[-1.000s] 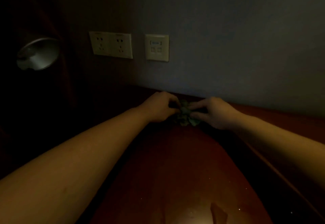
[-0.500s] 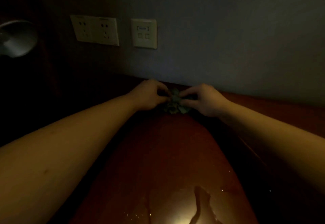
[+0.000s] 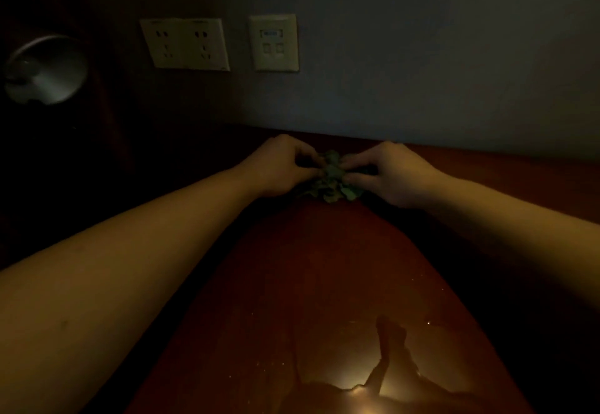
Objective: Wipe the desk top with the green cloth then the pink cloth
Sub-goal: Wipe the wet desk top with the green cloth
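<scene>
The room is dim. A crumpled green cloth [image 3: 331,183] lies on the reddish-brown desk top [image 3: 324,267], close to the wall at the far edge. My left hand [image 3: 279,166] pinches the cloth's left side with curled fingers. From the other side my right hand [image 3: 396,173] pinches its right part the same way. Both forearms reach forward over the desk. No pink cloth shows in this view.
On the wall above the desk sit a double power socket [image 3: 186,45] and a data socket plate [image 3: 274,43]. A round metal fitting [image 3: 45,69] shows in the dark at far left. A light glare [image 3: 357,391] reflects off the near desk surface.
Both hands stay on the bunched green cloth at the same spot by the wall, with fingers shifting slightly. The view shifts a little with my head.
</scene>
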`<action>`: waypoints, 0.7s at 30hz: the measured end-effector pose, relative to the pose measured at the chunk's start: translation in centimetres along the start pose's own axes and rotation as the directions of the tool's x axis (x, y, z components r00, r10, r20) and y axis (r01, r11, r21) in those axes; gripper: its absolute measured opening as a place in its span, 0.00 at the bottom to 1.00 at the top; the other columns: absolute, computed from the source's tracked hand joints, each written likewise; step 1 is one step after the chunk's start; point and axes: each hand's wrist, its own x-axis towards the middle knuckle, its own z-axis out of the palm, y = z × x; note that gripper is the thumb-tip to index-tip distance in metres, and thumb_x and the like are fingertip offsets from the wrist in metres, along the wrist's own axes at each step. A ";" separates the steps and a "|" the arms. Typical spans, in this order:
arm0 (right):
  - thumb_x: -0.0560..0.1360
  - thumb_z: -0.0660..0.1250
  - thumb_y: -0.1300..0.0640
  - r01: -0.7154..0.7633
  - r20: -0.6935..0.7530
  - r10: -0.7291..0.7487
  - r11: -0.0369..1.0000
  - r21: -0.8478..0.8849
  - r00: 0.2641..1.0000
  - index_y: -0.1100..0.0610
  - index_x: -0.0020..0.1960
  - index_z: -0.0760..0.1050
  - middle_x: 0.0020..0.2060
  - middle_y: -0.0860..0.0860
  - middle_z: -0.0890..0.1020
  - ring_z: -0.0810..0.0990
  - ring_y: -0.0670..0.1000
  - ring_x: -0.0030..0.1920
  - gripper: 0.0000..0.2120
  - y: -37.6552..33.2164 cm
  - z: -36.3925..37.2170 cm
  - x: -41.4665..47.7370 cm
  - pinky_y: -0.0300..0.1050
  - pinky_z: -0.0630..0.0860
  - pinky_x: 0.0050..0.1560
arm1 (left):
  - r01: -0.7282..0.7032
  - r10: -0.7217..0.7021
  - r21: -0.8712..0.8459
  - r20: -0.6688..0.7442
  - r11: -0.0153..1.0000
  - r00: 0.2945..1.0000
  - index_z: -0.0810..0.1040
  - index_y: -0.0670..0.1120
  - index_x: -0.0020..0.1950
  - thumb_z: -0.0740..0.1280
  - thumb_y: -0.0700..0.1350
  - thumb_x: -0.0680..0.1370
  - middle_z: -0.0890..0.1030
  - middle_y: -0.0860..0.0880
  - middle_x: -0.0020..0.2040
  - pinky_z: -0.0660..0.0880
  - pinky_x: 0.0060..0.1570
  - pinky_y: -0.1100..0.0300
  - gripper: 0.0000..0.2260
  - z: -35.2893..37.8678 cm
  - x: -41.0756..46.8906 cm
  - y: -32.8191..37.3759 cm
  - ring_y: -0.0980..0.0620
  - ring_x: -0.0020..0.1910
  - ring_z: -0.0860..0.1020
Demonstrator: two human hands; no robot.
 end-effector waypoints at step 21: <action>0.76 0.69 0.47 0.015 0.028 -0.016 0.999 0.033 0.999 0.49 0.62 0.79 0.62 0.44 0.78 0.76 0.43 0.61 0.15 -0.1 -0.2 -1.2 0.36 0.70 0.58 | -0.008 0.006 0.055 0.036 0.998 0.999 0.84 0.55 0.55 0.74 0.54 0.74 0.81 0.57 0.59 0.71 0.63 0.62 0.11 -0.4 -1.1 -0.6 0.58 0.58 0.78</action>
